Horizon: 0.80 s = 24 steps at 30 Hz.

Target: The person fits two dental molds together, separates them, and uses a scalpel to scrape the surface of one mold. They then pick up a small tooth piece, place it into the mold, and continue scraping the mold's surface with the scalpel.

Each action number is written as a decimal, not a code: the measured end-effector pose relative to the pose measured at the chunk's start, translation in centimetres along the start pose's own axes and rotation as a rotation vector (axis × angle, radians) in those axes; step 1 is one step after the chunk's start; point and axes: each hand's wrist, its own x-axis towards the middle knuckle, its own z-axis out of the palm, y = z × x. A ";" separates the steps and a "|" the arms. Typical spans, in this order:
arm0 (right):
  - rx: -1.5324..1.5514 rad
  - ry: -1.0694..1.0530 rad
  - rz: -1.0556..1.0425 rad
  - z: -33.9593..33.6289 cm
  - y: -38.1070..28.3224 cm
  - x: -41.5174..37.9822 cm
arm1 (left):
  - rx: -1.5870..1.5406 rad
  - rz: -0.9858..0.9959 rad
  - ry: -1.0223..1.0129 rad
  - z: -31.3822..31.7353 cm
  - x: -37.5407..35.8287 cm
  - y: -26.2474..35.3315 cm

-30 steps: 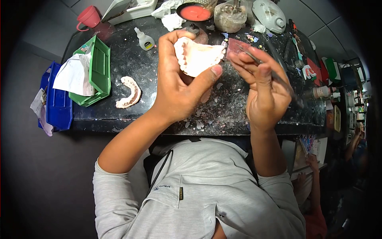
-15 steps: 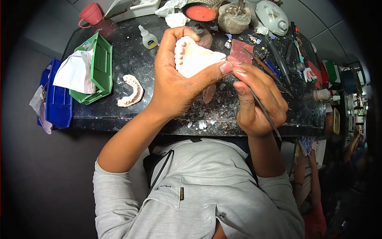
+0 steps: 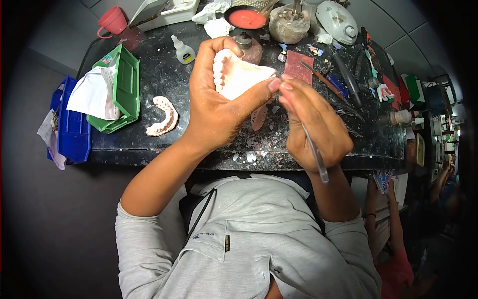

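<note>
My left hand (image 3: 211,99) is wrapped round a pale plaster dental model (image 3: 241,74), its row of teeth on the left side. Between the fingers of my right hand (image 3: 318,124) is a thin metal carving tool (image 3: 314,152), whose flattened end sticks out below toward me. The tool's other end is hidden by my fingers, close to the model's right edge and my left thumb. A second, horseshoe-shaped dental model (image 3: 163,116) lies on the black table to the left. Under my hands, a pinkish piece (image 3: 258,118) rests among plaster crumbs.
Green (image 3: 128,89) and blue (image 3: 74,129) bins stand at the left. Behind are a small white bottle (image 3: 182,50), a glass burner (image 3: 250,51) and a red-filled pan (image 3: 247,19). A pink wax sheet (image 3: 299,67) and several tools lie right. Another person's arms (image 3: 395,219) show at far right.
My right hand has shifted slightly left and turned, so the tool's free end has swung left and stands steeper. The model and my left hand have moved slightly left.
</note>
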 end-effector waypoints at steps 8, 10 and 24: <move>0.075 0.070 -0.012 -0.1 0.0 0.1 | -0.017 0.005 -0.003 0.0 0.0 0.2; 0.098 0.086 -0.016 0.1 0.0 0.2 | -0.033 -0.012 -0.015 0.0 0.0 0.5; -0.076 -0.009 -0.063 -0.2 1.1 0.1 | -0.183 -0.196 -0.082 -0.8 0.1 1.0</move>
